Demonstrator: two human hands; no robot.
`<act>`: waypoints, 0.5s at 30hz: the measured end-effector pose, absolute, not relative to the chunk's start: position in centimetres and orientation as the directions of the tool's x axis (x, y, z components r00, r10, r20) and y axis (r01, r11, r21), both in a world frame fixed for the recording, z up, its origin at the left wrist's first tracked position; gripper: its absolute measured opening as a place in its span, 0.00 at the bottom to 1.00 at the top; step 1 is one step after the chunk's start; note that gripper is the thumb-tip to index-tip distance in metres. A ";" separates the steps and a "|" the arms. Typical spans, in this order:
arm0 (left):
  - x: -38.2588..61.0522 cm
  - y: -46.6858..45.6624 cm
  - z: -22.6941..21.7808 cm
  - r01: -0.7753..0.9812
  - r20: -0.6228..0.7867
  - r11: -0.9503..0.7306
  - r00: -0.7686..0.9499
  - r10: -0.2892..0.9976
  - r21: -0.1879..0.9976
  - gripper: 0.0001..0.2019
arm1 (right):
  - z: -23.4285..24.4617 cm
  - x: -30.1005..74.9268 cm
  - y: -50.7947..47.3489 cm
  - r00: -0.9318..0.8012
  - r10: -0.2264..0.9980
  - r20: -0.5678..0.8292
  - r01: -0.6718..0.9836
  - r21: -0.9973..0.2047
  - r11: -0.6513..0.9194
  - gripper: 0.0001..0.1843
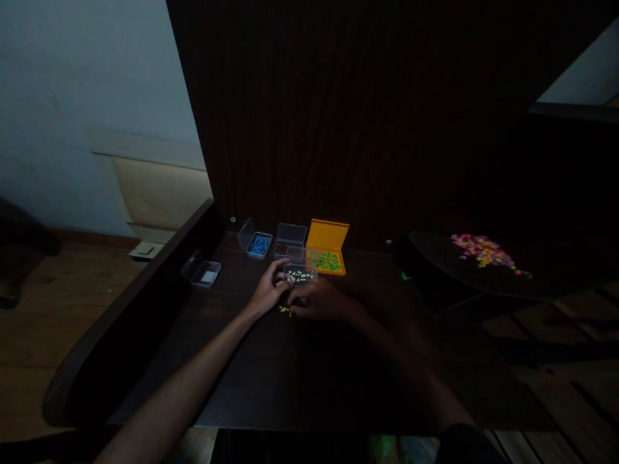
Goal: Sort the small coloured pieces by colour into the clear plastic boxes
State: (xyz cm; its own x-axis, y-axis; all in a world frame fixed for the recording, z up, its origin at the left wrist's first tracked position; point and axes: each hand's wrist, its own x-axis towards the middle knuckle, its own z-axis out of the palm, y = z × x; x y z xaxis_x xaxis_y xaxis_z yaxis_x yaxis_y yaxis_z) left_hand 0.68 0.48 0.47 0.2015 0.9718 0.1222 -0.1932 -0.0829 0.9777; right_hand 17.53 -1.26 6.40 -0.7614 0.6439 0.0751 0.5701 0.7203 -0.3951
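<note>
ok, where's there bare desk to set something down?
Near desktop between the forearms, this side of the yellow pieces; also between left forearm and left side panel. Dim, though. Crowded: blue-piece box to orange box, and around left hand and right hand.

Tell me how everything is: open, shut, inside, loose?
Orange box: open, green pieces inside.
Far-left clear box: open.
Clear box with blue pieces: open.
Clear box beside orange box: open.
Clear box with cream pieces: open.
Yellow pieces: loose on table.
Multicoloured pile: spread out.
Left hand: touching cream pieces' box.
Right hand: curled.
</note>
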 end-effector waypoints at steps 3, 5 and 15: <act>0.7 0.7 0.3 -0.205 0.114 -0.076 0.184 0.976 0.976 0.26 | 4.6 16.8 -1.7 -0.776 0.630 0.028 0.593 -0.304 0.745 0.09; 0.6 0.7 0.3 -0.209 0.112 -0.074 0.177 0.978 0.975 0.26 | 3.5 16.5 -1.7 -0.767 0.641 0.027 0.615 -0.251 0.747 0.10; 0.7 0.7 0.1 -0.215 0.112 -0.073 0.172 0.979 0.974 0.26 | 2.7 15.7 -1.9 -0.754 0.656 0.032 0.637 -0.211 0.742 0.08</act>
State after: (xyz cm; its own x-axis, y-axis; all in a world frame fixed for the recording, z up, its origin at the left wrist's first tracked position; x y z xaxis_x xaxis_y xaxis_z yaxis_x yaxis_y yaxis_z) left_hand 0.72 0.72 0.14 0.1717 0.9788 0.1117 -0.2147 -0.0734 0.9739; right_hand 15.72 -1.89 2.72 -0.7537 0.6565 0.0325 0.6369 0.7416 -0.2109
